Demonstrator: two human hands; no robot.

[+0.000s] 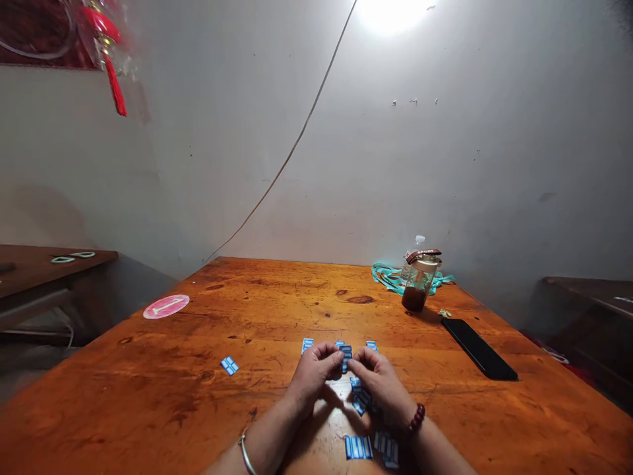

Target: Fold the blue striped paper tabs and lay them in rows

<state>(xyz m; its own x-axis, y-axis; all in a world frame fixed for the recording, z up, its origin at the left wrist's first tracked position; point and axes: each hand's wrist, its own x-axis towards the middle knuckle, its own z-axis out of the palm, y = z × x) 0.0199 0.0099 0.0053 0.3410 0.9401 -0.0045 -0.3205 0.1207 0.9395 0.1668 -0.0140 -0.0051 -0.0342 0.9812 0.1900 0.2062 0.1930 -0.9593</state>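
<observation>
Blue cards (359,447) lie nearest the camera, flat on the table (277,310), with a shaded pile (387,450) just to their right. Farther forward, the held card (346,357) stands between 2 hands, apparently raised off the wood. The left hand (316,369) pinches its left edge with thumb and forefinger; the right hand (383,382) pinches its right edge, though how deep either grip goes is hidden.

Best, I judge, is a light hold at the edges, since something this thin could bend, with both sets of fingertips level so it does not twist. A loose cluster (361,398) lies below the right hand, so that wrist, with its beads (417,418), should ride high enough not to sweep it. Parts of 3 more patches show beyond the fingers; reaching forward calls for the same care. 1 lone card (229,365) lies well apart at left, and the phone (479,349) at right.
</observation>
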